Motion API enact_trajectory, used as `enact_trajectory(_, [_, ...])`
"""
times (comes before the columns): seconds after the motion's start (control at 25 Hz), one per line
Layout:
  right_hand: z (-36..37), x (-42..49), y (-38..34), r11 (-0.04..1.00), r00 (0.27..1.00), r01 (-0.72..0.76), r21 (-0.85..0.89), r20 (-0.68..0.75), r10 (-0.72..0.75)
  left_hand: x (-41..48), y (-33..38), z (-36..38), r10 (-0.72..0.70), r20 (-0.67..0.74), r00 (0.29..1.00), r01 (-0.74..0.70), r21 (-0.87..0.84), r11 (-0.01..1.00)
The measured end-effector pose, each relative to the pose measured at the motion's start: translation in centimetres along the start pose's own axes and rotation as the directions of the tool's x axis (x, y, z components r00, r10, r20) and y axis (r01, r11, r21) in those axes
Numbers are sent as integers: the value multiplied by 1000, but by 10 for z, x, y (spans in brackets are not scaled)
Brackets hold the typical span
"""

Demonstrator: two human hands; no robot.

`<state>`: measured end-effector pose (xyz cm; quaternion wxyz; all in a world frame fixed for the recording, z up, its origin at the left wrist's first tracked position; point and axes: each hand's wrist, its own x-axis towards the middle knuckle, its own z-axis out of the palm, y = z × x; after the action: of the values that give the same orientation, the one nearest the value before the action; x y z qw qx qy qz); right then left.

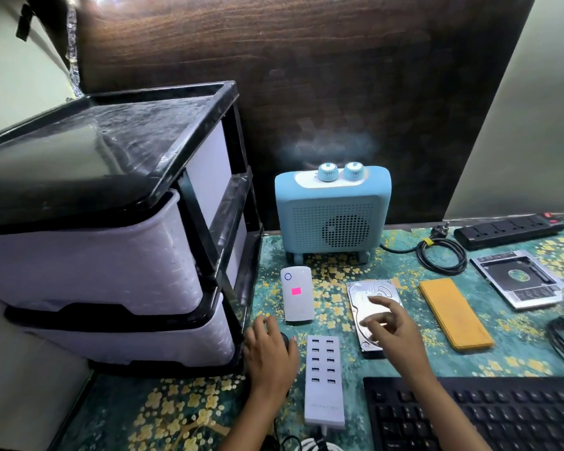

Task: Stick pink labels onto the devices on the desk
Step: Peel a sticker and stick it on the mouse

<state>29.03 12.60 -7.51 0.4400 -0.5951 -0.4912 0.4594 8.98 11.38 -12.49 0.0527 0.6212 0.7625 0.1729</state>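
Dark wood panelling (pixel 306 76) stands behind the table (pixel 518 353), which is covered by a teal mat with yellow flowers; at the left edge sits a drawer unit (pixel 111 255) with a black frame and pale drawers. A blue heater (pixel 332 216) with two knobs stands at the back; just in front of it lies a white device (pixel 297 297), and a pink label (pixel 296 291) is stuck on its top face. Nearer the camera lies a white USB hub (pixel 324 382); to its right, a hard drive (pixel 362 291), then a yellow case (pixel 455 315), then a drive caddy (pixel 516 278); a power strip (pixel 508 231) and a coiled cable (pixel 442 255) lie behind these; a black keyboard (pixel 485 418) fills the near right corner.

The left hand (pixel 269 349) lies palm down beside the hub, over a small dark thing (pixel 284 338); whether it grips it I cannot tell. The right hand (pixel 389 327) hovers over the hard drive with its fingers spread and loose, the forefinger reaching out; no label shows in it.
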Motion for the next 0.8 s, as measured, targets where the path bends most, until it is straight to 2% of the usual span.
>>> enact_trajectory(0.08, [-21,-2,4,999,998,22,24,-61,-20,3,18,-5,111,-60,992,-120,-182,976])
enact_trajectory(0.16, [-48,-3,7,999,990,31,36,-140,-26,4,50,-9,187,0,982,-171,-397,902])
enact_trajectory(0.28, [-93,-2,13,999,976,19,35,-219,-11,-2,102,0,297,94,950,-192,-574,796])
enact_trajectory(0.36, [-144,-6,19,1000,959,7,25,-284,1,-13,155,11,313,186,931,-123,-649,751])
enact_trajectory(0.52, [-211,-4,34,999,923,-36,15,-382,39,-18,223,22,172,372,912,216,-792,571])
enact_trajectory(0.68, [-299,6,52,995,879,-88,-54,-475,52,-17,301,40,232,375,898,201,-817,541])
enact_trajectory(0.8, [-349,15,70,966,845,-180,-184,-531,57,-21,344,55,255,381,889,199,-822,533])
